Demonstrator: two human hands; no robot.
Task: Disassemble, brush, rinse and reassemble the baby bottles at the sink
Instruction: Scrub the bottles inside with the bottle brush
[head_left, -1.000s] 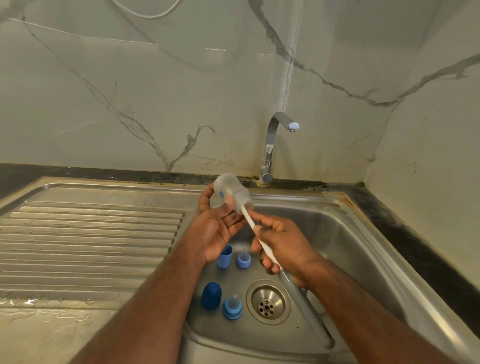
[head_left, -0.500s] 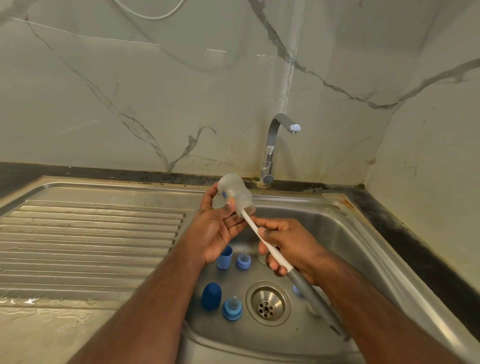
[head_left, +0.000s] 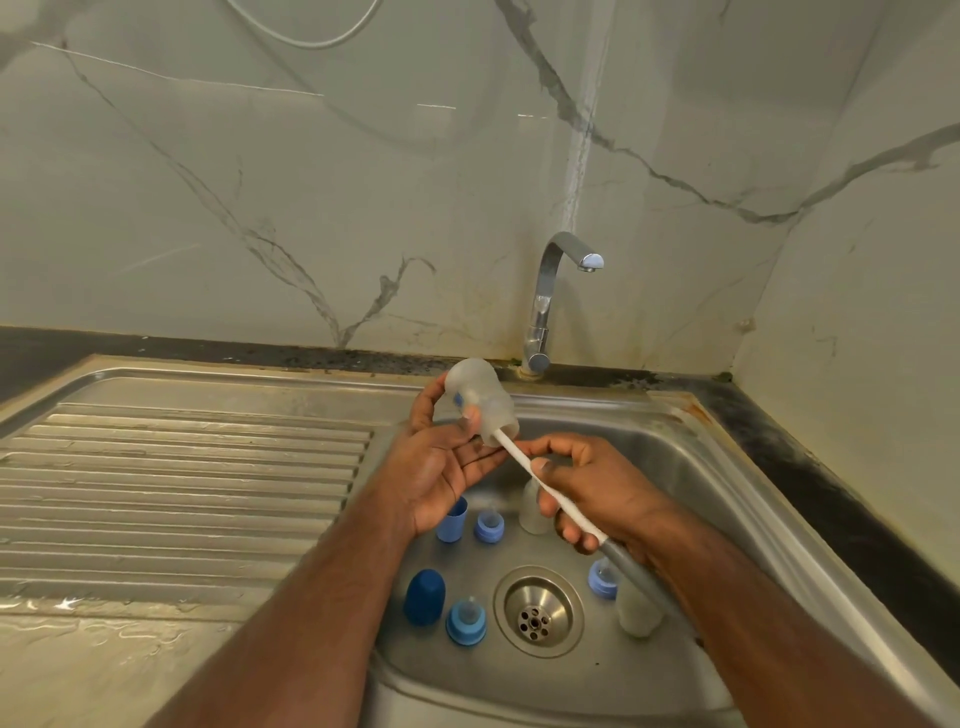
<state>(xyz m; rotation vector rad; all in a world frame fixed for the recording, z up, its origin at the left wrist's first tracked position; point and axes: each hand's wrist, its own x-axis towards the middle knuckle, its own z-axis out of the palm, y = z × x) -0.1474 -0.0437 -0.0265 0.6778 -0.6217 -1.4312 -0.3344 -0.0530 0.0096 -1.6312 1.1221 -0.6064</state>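
Between both hands: bottle (head_left: 480, 402), brush (head_left: 540, 483).

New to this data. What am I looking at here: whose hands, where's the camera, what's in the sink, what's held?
No machine: a person's two bare hands, filmed by one wide-angle camera worn on the head, looking down at a steel sink below a tap.

The left hand holds a clear baby bottle, mouth toward the person. The right hand grips a bottle brush by its white handle, head pushed inside the bottle.

In the basin around the drain sit loose parts: a dark blue cap, lighter blue pieces, some with teats, and two more clear bottles.
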